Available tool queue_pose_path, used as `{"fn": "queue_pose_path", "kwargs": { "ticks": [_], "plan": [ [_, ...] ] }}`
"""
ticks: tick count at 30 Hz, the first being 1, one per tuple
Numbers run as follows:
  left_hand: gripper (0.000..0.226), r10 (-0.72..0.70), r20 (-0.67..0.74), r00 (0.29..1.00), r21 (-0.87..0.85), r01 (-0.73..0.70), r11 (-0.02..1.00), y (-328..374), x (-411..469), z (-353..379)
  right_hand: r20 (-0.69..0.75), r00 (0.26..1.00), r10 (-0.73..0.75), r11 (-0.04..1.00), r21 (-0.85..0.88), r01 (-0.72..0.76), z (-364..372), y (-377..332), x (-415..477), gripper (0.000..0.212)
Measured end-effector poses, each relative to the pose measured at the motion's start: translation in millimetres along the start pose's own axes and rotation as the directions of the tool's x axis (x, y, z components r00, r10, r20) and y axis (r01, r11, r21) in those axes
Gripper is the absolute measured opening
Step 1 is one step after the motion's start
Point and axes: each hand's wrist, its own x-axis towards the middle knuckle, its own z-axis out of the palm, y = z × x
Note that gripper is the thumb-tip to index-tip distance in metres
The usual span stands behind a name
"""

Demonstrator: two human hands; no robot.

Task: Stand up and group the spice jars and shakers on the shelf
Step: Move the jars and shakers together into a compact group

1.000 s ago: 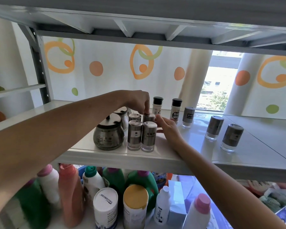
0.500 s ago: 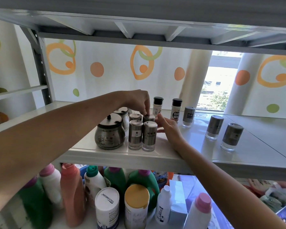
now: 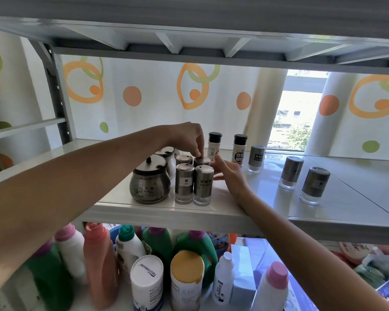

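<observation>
Steel shaker (image 3: pixel 202 161) pinched on top by left hand (image 3: pixel 189 136) | right hand (image 3: pixel 228 176) open, fingers beside it

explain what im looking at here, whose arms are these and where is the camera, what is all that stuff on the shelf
There is no machine here: the picture comes from a camera worn on a person's head, looking forward and down, so the two bare arms are that person's own. The left hand pinches the top of a steel shaker in the back row; the right hand rests open against the side of that cluster. On the white shelf stand a round lidded glass jar, four steel shakers packed together, two black-capped spice bottles and three more shakers standing apart to the right. Everything visible is upright. Below are detergent bottles.
</observation>
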Motion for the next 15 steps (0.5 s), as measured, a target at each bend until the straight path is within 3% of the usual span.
{"fn": "queue_pose_path", "kwargs": {
  "ticks": [5, 9, 11, 13, 15],
  "plan": [
    [0.018, -0.002, -0.017, 1.000, -0.001, 0.002, 1.000, -1, 2, 1, -0.061, 0.997, -0.056, 0.996, -0.072, 0.051, -3, -1, -4, 0.037],
    [0.027, 0.000, -0.093, 0.996, -0.034, -0.003, 0.999, 5, 12, 1, -0.182, 0.957, -0.224, 0.899, -0.419, 0.131, -18, 1, -14, 0.022],
    [0.033, 0.022, -0.118, 0.993, -0.046, -0.028, 0.999, 16, 19, 2, -0.248, 0.869, -0.429, 0.772, -0.601, 0.209, -35, 0, -25, 0.017],
    [0.038, 0.059, -0.149, 0.987, -0.043, -0.066, 0.997, 32, 28, 6, -0.313, 0.718, -0.622, 0.621, -0.755, 0.210, -58, -1, -34, 0.026],
    [0.042, 0.108, -0.174, 0.979, -0.040, -0.116, 0.992, 52, 39, 13, -0.431, 0.564, -0.704, 0.594, -0.793, 0.136, -85, -2, -42, 0.039]
  ]
}}
